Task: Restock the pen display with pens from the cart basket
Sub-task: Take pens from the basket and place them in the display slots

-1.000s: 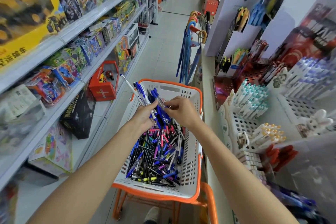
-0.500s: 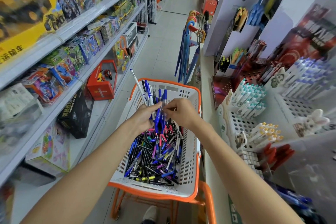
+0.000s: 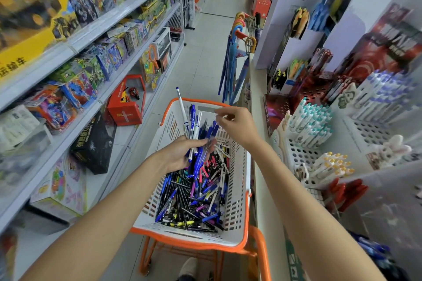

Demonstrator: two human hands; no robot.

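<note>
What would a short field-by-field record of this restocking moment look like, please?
setting: shop aisle, toy shelves on the left, pen display on the right
container: white cart basket with an orange rim, holding loose pens of mixed colours
left grip: holds a bunch of pens, blue and white, upright over the basket
right grip: above the basket's far end, fingers curled; too blurred to tell whether it holds a pen
display contact: neither hand touches it

A white, orange-rimmed cart basket (image 3: 238,207) holds a loose heap of pens (image 3: 194,196).
</note>
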